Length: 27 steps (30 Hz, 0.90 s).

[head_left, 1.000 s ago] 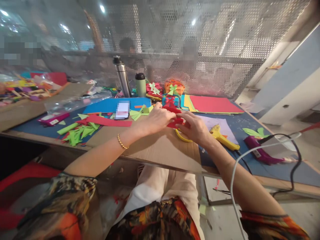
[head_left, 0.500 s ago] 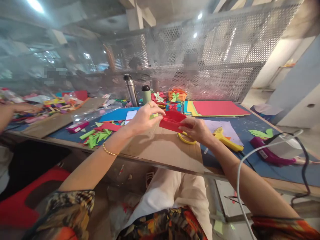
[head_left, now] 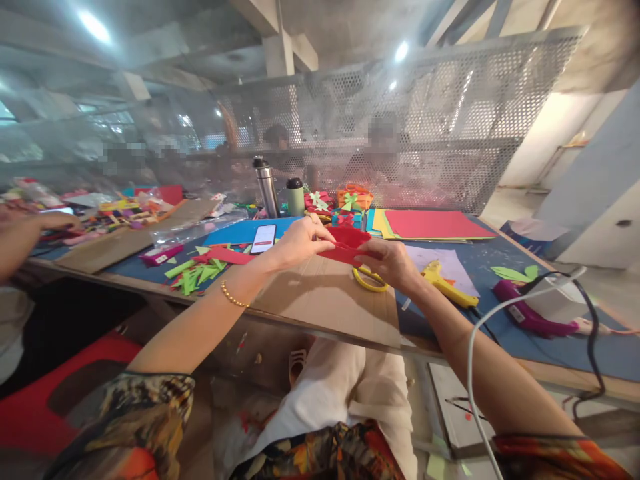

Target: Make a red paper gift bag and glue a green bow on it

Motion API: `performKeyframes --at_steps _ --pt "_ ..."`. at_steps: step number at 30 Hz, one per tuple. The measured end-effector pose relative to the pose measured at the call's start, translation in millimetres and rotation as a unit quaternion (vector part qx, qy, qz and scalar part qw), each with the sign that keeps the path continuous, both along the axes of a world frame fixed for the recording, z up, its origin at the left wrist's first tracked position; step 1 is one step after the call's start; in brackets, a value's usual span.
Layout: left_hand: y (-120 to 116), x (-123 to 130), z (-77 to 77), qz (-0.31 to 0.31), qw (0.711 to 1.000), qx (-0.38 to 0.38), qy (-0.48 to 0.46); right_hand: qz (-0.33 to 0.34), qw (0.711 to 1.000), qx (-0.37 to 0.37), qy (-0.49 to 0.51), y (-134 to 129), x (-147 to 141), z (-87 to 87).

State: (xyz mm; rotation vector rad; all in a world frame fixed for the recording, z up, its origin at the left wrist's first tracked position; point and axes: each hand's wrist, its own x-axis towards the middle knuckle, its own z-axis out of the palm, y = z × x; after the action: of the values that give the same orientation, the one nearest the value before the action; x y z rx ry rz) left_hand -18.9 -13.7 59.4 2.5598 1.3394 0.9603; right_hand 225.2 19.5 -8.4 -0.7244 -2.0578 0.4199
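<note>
A folded red piece, felt or paper point(head_left: 345, 245), is held up between my two hands above the brown cardboard point(head_left: 325, 300). My left hand point(head_left: 305, 241) pinches its left edge between thumb and fingers. At its right edge, my right hand point(head_left: 393, 260) is closed on it with the thumb in front. The piece has an opening along its top. Yellow-handled scissors point(head_left: 370, 280) lie on the cardboard just below my right hand, their blades hidden.
Right of the cardboard are a yellow glue gun point(head_left: 450, 285), a purple device point(head_left: 533, 313) and cables. Green and red scraps point(head_left: 200, 272), a phone point(head_left: 263, 239) and two bottles point(head_left: 267, 187) stand or lie left and behind. A co-worker's arm point(head_left: 30, 233) reaches in at far left.
My left thumb and fingers have closed onto the red piece's left edge, and the light-green bit near them no longer shows. The phone is more fully visible; the camera view has shifted slightly.
</note>
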Motion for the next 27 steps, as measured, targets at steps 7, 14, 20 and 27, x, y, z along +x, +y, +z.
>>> performKeyframes --at_steps 7,14,20,27 --pt "-6.6 4.3 -2.7 0.015 1.000 -0.004 0.001 0.016 1.000 -0.018 0.013 -7.8 -0.4 5.0" --pt "0.1 7.1 -11.7 0.008 0.999 0.000 -0.044 0.015 1.000 -0.020 0.013 -7.4 0.7 5.7" --pt "-4.0 5.4 -5.6 0.006 0.999 -0.001 -0.049 0.001 1.000 -0.013 0.017 -3.4 4.4 4.2" --pt "-4.0 -1.5 -1.0 -0.019 0.999 -0.006 -0.044 -0.002 1.000 -0.009 0.012 -3.8 5.8 3.8"
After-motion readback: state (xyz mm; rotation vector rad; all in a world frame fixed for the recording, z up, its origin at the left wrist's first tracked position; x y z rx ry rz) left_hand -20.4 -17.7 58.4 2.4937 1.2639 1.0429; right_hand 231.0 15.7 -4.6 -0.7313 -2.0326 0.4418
